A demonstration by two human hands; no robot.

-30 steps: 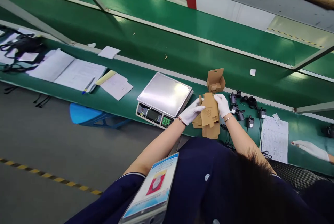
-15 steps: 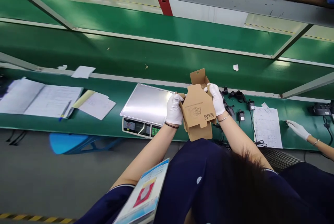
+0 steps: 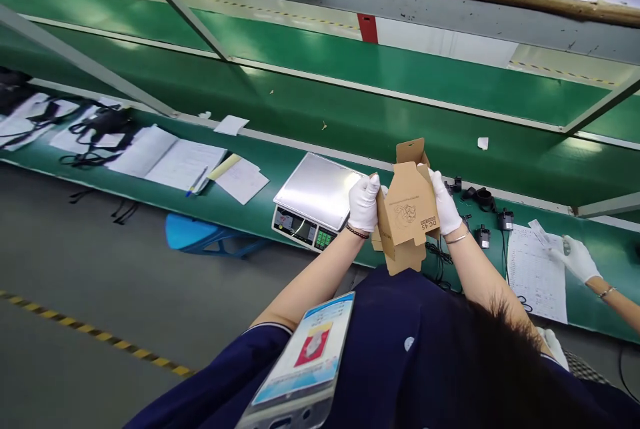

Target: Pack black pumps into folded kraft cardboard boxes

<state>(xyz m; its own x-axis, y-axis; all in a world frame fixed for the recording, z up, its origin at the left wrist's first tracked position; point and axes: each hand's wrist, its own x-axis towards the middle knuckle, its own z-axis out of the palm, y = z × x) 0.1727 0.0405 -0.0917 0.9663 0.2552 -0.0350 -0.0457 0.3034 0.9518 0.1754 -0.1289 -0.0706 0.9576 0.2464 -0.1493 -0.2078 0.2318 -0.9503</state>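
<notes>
Both my hands wear white gloves and hold a brown cardboard box (image 3: pixel 409 212) between them, above the front edge of the bench. Its flaps stand out at the top and bottom, and the printed face with "DC 45" is toward me. My left hand (image 3: pixel 364 203) grips the box's left side, fingers closed. On the right side, my right hand (image 3: pixel 445 205) is closed round the edge, its fingers partly hidden behind the cardboard. Just left of the box sits a weighing scale (image 3: pixel 320 192) with a silver plate.
Small black pumps (image 3: pixel 483 236) with cables lie right of my hands, beside a printed sheet (image 3: pixel 536 275). A co-worker's gloved hand (image 3: pixel 580 259) is over that sheet. Left are an open notebook (image 3: pixel 173 159), loose papers and a blue stool (image 3: pixel 195 234). A shelf beam (image 3: pixel 350 2) crosses above.
My view has swung left, so the bench appears shifted right. The box stays between my hands, with its left side panel now more visible. The co-worker's hand has moved onto the printed sheet.
</notes>
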